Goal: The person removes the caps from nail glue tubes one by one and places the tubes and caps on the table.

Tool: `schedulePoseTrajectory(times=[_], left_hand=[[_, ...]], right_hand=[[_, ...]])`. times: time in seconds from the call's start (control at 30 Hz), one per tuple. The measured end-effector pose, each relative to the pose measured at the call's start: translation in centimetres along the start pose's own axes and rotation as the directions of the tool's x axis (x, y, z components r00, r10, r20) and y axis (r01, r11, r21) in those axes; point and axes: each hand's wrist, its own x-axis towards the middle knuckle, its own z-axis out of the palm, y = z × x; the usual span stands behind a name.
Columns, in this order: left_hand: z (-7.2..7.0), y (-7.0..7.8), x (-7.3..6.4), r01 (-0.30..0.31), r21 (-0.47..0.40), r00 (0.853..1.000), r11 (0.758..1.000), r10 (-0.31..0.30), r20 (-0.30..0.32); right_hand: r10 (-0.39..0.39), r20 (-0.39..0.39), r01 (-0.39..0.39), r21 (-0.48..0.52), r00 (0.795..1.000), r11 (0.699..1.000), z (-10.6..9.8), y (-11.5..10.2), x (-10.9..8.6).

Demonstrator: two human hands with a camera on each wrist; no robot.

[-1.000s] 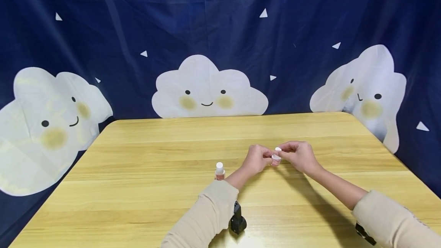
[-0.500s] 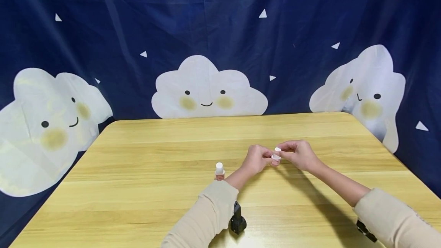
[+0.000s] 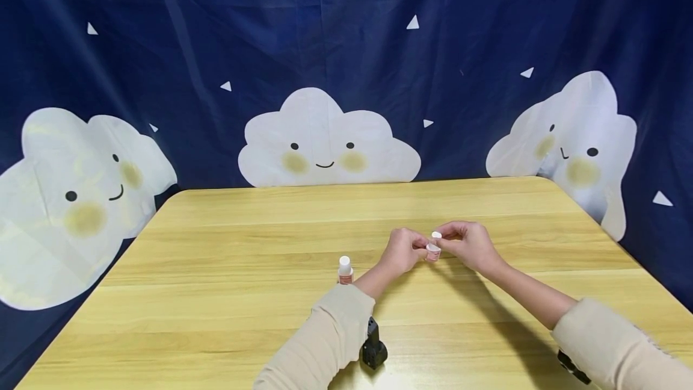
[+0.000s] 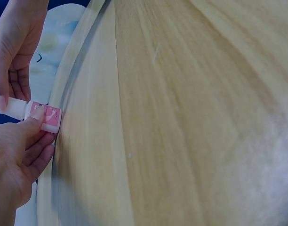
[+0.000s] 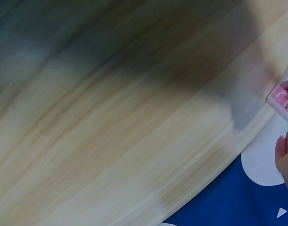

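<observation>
Both hands meet above the middle of the wooden table [image 3: 227, 294]. My left hand [image 3: 407, 250] grips a small bottle [image 3: 432, 251] with a pink label round its body; the left wrist view shows my thumb on the label [image 4: 46, 117]. My right hand [image 3: 460, 241] pinches the bottle's white cap [image 3: 436, 235] between thumb and fingers, also seen as the white cap [image 4: 14, 107] in the left wrist view. In the right wrist view only the pink label [image 5: 281, 100] and some fingertips show at the right edge.
A second small bottle [image 3: 344, 269] with a white cap stands upright on the table just left of my left forearm. A dark blue cloth with cloud faces [image 3: 325, 143] hangs behind the table's far edge. Black wrist cameras [image 3: 373, 346] sit under both sleeves.
</observation>
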Motion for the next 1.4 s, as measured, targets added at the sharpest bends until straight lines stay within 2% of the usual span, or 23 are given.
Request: schedulePoseTrajectory(times=[0.2, 0.53, 0.73, 1.0, 1.2, 1.4], left_hand=[[0.0, -0.1, 0.0, 0.001, 0.016, 1.0, 1.0, -0.001, -0.001], [-0.1, 0.0, 0.0, 0.017, 0.033, 1.0, 0.999, -0.018, 0.01], [-0.1, 0.0, 0.0, 0.027, 0.028, 1.0, 0.999, -0.027, 0.011], [-0.1, 0.1, 0.1, 0.001, 0.017, 1.0, 1.0, -0.001, 0.011], [-0.1, 0.1, 0.1, 0.006, 0.005, 1.0, 1.0, -0.006, 0.015], [-0.1, 0.1, 0.0, 0.018, -0.011, 1.0, 1.0, -0.018, 0.015]], right_hand=[[0.026, -0.054, -0.028, -0.023, 0.998, 0.999, 0.4, 0.3, -0.1], [0.018, -0.073, -0.023, -0.057, 0.997, 0.998, 0.3, -0.2, 0.0], [0.005, -0.049, -0.007, -0.047, 0.999, 0.999, 0.1, -0.4, 0.0], [-0.038, -0.032, 0.035, -0.074, 0.999, 0.997, 0.0, 0.2, 0.3], [-0.031, 0.021, 0.033, -0.1, 0.999, 0.994, -0.4, 0.3, 0.4], [-0.014, 0.077, 0.02, -0.083, 0.997, 0.996, -0.7, 0.1, 0.5]])
